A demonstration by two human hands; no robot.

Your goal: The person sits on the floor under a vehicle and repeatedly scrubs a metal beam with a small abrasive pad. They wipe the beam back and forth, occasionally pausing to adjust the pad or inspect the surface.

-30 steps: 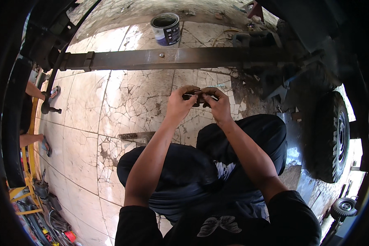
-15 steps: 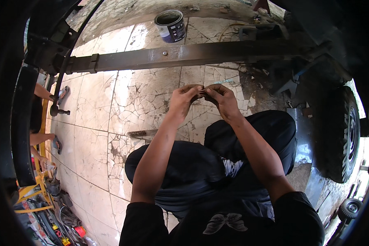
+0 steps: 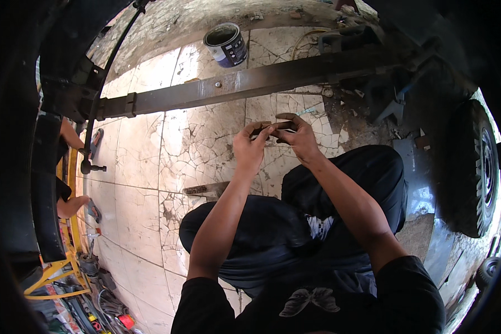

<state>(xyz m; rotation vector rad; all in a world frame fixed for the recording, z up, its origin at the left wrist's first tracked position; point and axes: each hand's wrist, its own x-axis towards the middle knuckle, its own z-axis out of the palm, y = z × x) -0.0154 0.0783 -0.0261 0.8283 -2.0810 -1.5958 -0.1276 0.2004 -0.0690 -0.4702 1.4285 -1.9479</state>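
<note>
My left hand (image 3: 249, 146) and my right hand (image 3: 300, 141) meet in front of my knees, above the tiled floor. Both have soiled fingers, closed at the tips around something small and dark, too small and covered to name. The left thumb and forefinger pinch at it. My right fingers curl in from the other side, the forefinger raised and bent. Below the left wrist, a flat strip-like tool with a brown, rough end (image 3: 197, 190) lies on the floor, partly behind my left forearm.
A long dark metal beam (image 3: 175, 99) crosses beyond my hands, with a paint can (image 3: 226, 49) behind it. A tyre (image 3: 476, 178) stands at right. On the left are a dark rod (image 3: 92, 114), another person's leg (image 3: 71, 207) and a yellow frame (image 3: 53, 271) near heaped tools.
My hands stay together, but the fingers have shifted: the right forefinger has lifted and the left fingers reach farther across. The view has shifted slightly, moving the surroundings in the picture.
</note>
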